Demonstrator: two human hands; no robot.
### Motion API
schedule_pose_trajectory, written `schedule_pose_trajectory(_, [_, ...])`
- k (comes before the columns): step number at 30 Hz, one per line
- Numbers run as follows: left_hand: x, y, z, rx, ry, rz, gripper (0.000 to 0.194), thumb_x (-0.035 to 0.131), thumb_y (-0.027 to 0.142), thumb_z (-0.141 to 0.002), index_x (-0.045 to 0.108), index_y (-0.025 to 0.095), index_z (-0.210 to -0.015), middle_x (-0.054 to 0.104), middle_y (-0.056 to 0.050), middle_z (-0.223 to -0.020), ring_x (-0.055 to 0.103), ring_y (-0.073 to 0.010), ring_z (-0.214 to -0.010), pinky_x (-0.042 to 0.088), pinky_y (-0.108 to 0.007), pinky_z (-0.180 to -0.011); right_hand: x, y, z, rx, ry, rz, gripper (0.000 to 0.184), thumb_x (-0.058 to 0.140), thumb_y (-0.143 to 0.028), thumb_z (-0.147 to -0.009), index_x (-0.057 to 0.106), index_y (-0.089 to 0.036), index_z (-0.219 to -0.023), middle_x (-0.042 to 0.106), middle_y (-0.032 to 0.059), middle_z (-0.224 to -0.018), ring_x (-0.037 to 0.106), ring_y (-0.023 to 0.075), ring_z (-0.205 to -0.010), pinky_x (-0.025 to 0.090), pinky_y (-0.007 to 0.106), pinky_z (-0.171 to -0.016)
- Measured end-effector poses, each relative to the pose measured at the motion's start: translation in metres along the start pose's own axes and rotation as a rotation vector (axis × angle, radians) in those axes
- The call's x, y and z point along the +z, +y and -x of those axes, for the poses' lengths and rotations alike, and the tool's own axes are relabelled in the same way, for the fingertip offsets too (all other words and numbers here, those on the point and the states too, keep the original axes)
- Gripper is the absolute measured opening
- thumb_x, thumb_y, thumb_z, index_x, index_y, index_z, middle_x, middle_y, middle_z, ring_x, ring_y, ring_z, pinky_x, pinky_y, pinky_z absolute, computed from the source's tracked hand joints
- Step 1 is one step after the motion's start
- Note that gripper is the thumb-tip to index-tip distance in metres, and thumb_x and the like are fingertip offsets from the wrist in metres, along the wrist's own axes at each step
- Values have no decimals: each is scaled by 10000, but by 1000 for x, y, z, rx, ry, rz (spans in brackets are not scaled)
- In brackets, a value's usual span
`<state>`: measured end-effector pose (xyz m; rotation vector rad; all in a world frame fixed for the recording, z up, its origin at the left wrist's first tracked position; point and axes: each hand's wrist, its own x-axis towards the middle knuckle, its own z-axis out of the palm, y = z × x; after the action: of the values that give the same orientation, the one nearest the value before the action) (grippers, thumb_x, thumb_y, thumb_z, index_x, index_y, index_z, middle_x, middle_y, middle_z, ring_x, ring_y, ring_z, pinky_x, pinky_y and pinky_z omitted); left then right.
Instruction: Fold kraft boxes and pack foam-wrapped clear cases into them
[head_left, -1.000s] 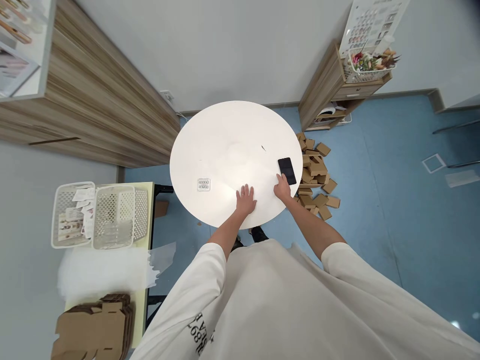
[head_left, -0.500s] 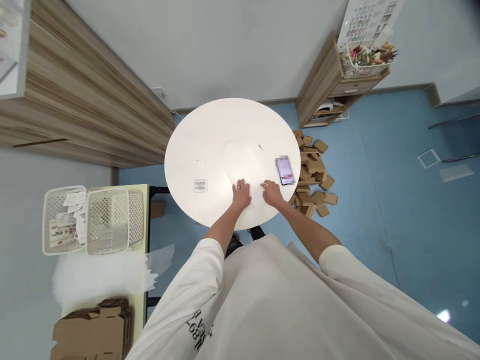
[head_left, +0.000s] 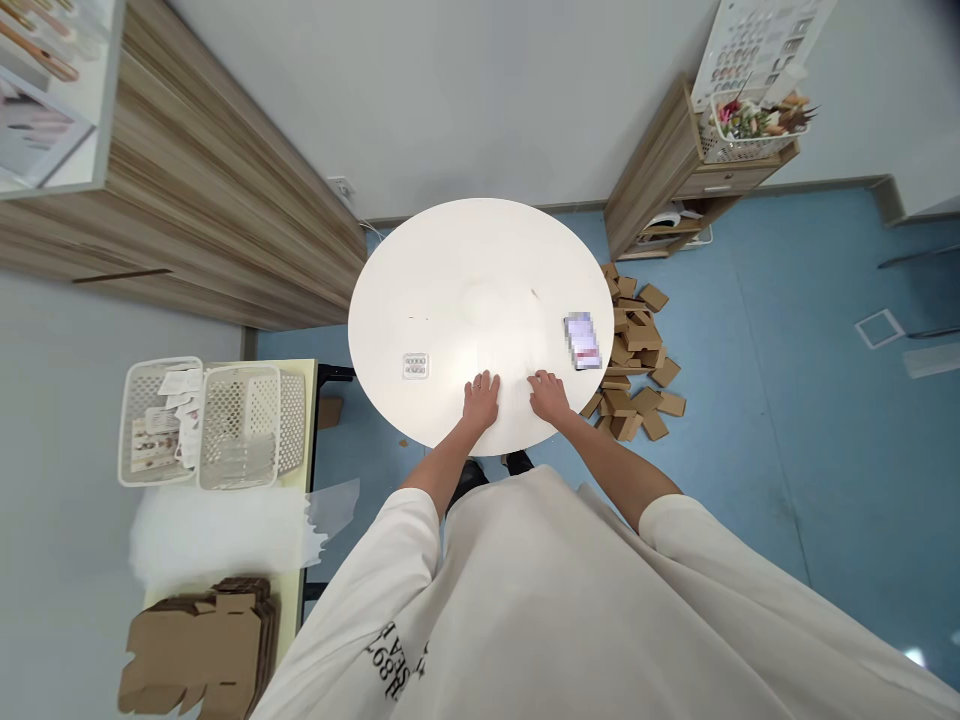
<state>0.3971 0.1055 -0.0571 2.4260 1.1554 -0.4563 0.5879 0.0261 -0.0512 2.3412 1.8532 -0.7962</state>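
My left hand lies on the near part of the round white table, fingers stretched out and nothing in them. To its right, my right hand also rests on the tabletop, its fingers apart and holding nothing. A small clear case with several round items in it lies left of my left hand. Up and right of my right hand is a phone with its screen lit, blurred in the picture. Neither hand touches the case or the phone.
Small brown boxes are heaped on the floor right of the table. On a side table at left stand white plastic baskets, a white sheet of packing material and stacked flat cardboard. Wooden cabinets line the wall.
The whole view has shifted, so the table and surroundings appear slightly farther right. Both hands have slid a little toward me on the tabletop; the case and phone stay put.
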Motion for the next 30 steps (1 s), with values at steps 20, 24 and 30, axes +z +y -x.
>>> schedule_pose_trajectory(20, [-55,-162,20,89,121,8,593,418,154,-926,398,201,-1516,383,-146,-1600,302,-295,-1506,265,-489,-1202,21,-130,-20,253,-232,4,715,466,-557,-999,189,-362,-1629,34,169,-1701,141,444,-1514,425,619,-1014])
schedule_pose_trajectory(24, [-62,-215,19,-8,136,-12,708,457,137,-876,314,186,-1567,351,-159,-1618,275,-314,-1518,242,-508,-1212,23,-137,-21,273,-248,22,774,538,-546,-977,167,-365,-1631,-10,170,-1702,94,460,-1526,441,617,-1010])
schedule_pose_trajectory(30, [-58,-242,13,30,127,-10,730,444,100,-854,304,186,-1565,371,-159,-1594,310,-309,-1493,272,-479,-1194,27,-143,-21,307,-234,25,843,635,-471,-940,160,-375,-1630,-31,161,-1706,40,462,-1538,449,611,-1020])
